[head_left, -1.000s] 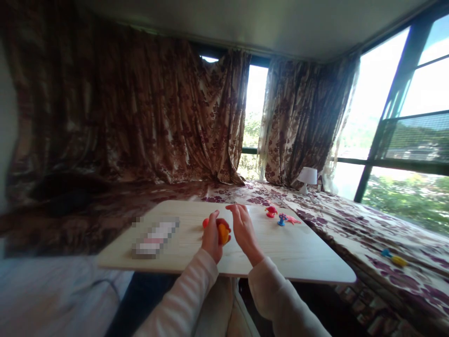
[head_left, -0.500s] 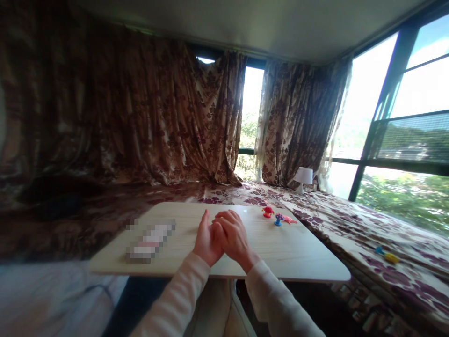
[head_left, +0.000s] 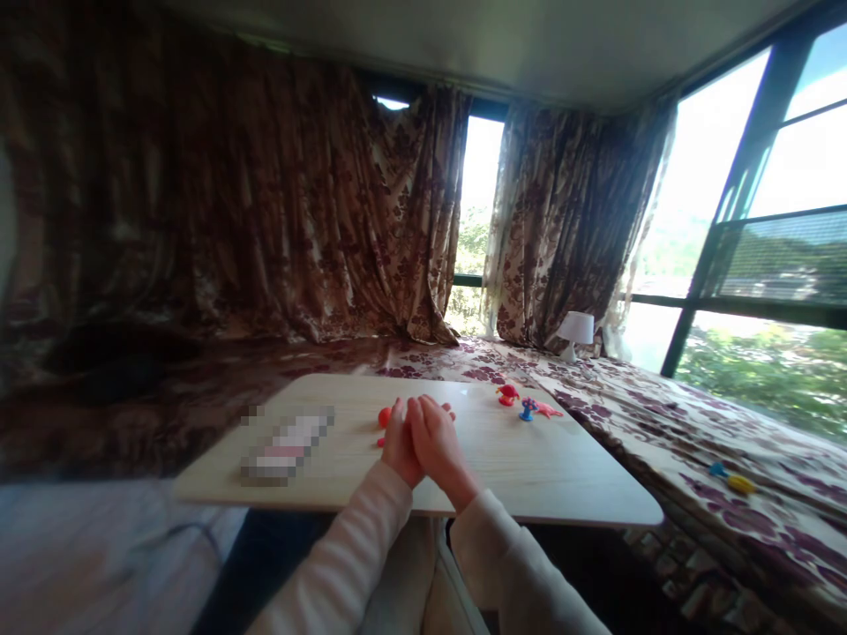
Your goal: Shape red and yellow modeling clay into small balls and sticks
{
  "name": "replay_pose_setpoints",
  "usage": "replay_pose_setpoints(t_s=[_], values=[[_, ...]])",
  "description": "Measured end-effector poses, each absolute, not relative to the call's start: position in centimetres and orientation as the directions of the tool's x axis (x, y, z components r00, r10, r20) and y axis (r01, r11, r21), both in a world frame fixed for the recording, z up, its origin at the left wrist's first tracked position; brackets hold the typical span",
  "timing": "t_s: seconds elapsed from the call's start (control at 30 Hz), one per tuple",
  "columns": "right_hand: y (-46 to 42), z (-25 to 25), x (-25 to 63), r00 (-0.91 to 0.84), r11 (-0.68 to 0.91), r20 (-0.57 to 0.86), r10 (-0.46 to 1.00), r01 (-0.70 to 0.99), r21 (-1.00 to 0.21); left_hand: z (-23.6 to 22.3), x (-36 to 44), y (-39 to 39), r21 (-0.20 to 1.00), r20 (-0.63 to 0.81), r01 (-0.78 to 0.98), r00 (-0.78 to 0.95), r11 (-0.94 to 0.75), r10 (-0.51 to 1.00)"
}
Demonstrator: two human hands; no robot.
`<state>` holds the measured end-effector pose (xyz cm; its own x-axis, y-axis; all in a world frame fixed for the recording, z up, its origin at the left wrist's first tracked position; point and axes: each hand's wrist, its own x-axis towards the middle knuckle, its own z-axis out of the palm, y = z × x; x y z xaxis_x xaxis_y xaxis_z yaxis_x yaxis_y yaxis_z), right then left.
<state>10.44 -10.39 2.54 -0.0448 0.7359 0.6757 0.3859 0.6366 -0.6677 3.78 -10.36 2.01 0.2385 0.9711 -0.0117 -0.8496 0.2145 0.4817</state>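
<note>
My left hand (head_left: 397, 448) and my right hand (head_left: 438, 441) are pressed palm to palm over the middle of a light wooden table (head_left: 562, 481). Their fingers are closed together. The orange lump seen in my left hand a second ago is hidden between the palms. A small red ball (head_left: 385, 415) lies on the table just left of my left hand's fingertips, with a tiny red bit (head_left: 380, 442) below it.
A red figure (head_left: 508, 394), a blue figure (head_left: 528, 410) and a pinkish piece (head_left: 550, 411) stand on the table's far right. A blurred-out flat object (head_left: 286, 445) lies at its left. A white lamp (head_left: 575, 332) and a yellow-blue toy (head_left: 734, 481) sit on the patterned spread.
A second ago my left hand held the orange lump, my right hand open beside it. The palms have closed over it; my right hand has slid forward.
</note>
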Motion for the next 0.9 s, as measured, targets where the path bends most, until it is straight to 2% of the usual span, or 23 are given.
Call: replay_pose_setpoints(t_s=[0.07,0.1,0.13,0.2,0.3,0.37,0.47,0.57,0.67,0.7,0.77,0.83,0.9], values=[[-10.7,2.5,11.0,-0.232,0.688,0.725,0.648,0.587,-0.427,2.2,3.8,-10.7,0.467,-0.057,-0.873,0.127,0.139,0.99],[-10.7,2.5,11.4,-0.289,0.695,0.72,0.631,0.623,-0.359,2.3,3.8,-10.8,0.471,-0.084,-0.875,0.079,0.11,0.993],[-10.7,2.6,11.7,-0.327,0.704,0.704,0.63,0.624,-0.339,2.4,3.8,-10.9,0.482,-0.093,-0.873,0.037,0.077,0.995],[-10.5,2.8,12.2,-0.332,0.725,0.68,0.653,0.533,-0.436,2.6,3.8,-11.1,0.518,-0.085,-0.855,-0.024,0.023,0.996],[-9.9,3.4,13.0,-0.157,0.699,0.691,0.705,0.32,-0.64,2.9,3.6,-11.1,0.589,-0.065,-0.808,-0.075,-0.022,0.995],[-9.7,3.8,13.5,-0.043,0.69,0.708,0.705,0.275,-0.67,2.9,3.2,-11.0,0.599,-0.053,-0.8,-0.089,-0.039,0.995],[-10.1,4.0,13.9,-0.061,0.743,0.762,0.645,0.283,-0.606,2.9,2.4,-10.7,0.542,-0.072,-0.84,-0.055,-0.007,0.996],[-11.0,3.6,13.5,-0.156,0.813,0.825,0.543,0.343,-0.47,3.0,2.0,-10.7,0.474,-0.121,-0.867,0.109,0.154,0.987],[-11.0,2.9,12.9,-0.254,0.843,0.843,0.474,0.408,-0.35,3.5,2.2,-11.3,0.462,-0.018,-0.838,0.318,0.29,0.948],[-10.7,2.8,12.9,-0.244,0.835,0.838,0.488,0.412,-0.366,3.6,2.4,-11.5,0.469,0.031,-0.826,0.37,0.313,0.929],[-9.6,2.6,13.1,-0.12,0.772,0.8,0.587,0.38,-0.51,3.6,2.6,-11.7,0.503,0.06,-0.793,0.428,0.343,0.902],[-8.5,2.6,13.5,0.06,0.64,0.67,0.739,0.246,-0.728,3.2,2.7,-11.6,0.56,-0.031,-0.736,0.44,0.38,0.898],[-7.8,2.7,13.9,0.141,0.504,0.51,0.848,0.079,-0.86,2.5,2.6,-11.1,0.606,-0.151,-0.69,0.388,0.395,0.909]])
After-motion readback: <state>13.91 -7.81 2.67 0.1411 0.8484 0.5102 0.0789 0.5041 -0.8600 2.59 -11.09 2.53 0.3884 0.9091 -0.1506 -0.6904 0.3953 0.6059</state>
